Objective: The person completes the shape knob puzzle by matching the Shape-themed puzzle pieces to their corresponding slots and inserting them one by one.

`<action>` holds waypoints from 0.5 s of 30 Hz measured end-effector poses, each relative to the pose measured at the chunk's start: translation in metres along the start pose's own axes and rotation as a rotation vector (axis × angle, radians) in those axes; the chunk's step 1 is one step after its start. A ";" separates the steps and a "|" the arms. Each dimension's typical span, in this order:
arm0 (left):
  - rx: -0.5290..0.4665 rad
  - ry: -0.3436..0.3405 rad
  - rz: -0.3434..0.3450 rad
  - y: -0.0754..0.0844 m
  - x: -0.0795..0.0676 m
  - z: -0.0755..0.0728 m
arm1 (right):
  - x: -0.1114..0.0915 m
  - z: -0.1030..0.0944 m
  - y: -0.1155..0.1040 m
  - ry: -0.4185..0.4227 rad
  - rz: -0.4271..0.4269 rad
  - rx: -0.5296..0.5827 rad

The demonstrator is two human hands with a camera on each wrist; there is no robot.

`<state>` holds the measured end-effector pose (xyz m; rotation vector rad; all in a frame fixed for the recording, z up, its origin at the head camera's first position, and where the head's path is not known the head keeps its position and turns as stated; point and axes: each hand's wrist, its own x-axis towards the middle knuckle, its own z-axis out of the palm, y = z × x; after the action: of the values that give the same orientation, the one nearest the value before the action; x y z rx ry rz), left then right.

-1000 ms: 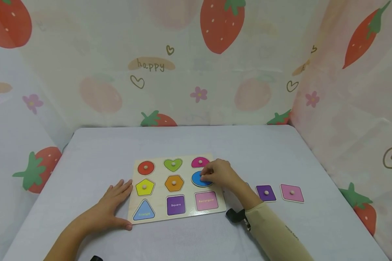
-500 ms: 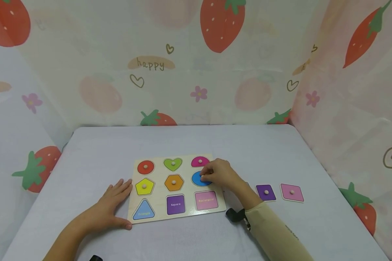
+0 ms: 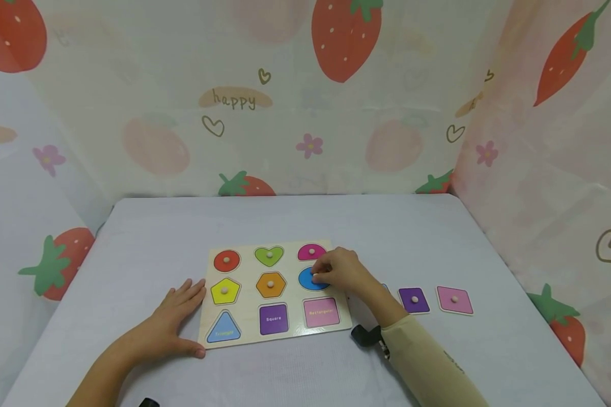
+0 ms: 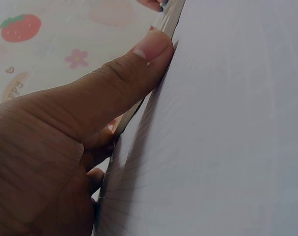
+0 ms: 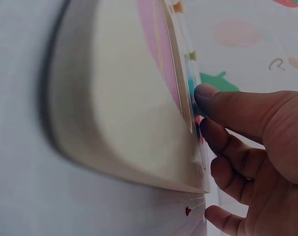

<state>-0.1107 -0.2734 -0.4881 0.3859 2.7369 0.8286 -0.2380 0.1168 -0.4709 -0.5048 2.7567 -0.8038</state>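
A wooden shape puzzle board (image 3: 290,333) lies flat on the table. My right hand (image 3: 343,271) pinches the knob of the blue oval piece (image 3: 308,278), which sits in its slot at the board's right side. Along the board's left edge rests my left hand (image 3: 175,325), fingers spread and thumb at the near corner. The left wrist view shows the thumb (image 4: 114,81) against the edge. Knobbed red, green, magenta, yellow and orange pieces fill other slots. Bare slots read Triangle (image 3: 224,329), Square (image 3: 274,319) and Rectangular (image 3: 322,312).
Right of the board lie a purple square piece (image 3: 414,300) and a pink rectangle piece (image 3: 455,300), both knobbed. A bluish piece (image 3: 385,287) is mostly hidden behind the right forearm. The white-covered table (image 3: 285,220) meets strawberry-print curtains (image 3: 412,85) at the back and sides.
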 end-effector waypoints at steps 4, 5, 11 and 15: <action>0.008 0.005 0.015 0.001 -0.001 -0.001 | -0.001 -0.002 0.000 -0.006 0.000 -0.030; 0.009 0.007 0.022 0.001 -0.001 -0.002 | -0.001 -0.003 -0.001 -0.005 -0.002 -0.044; -0.004 0.015 0.036 0.003 -0.002 -0.002 | -0.003 -0.011 -0.007 -0.003 -0.013 -0.036; -0.004 0.009 0.033 0.000 -0.002 -0.003 | -0.007 -0.022 -0.010 0.011 -0.022 0.001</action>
<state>-0.1094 -0.2752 -0.4851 0.4289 2.7432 0.8466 -0.2353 0.1222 -0.4459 -0.5334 2.7655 -0.8161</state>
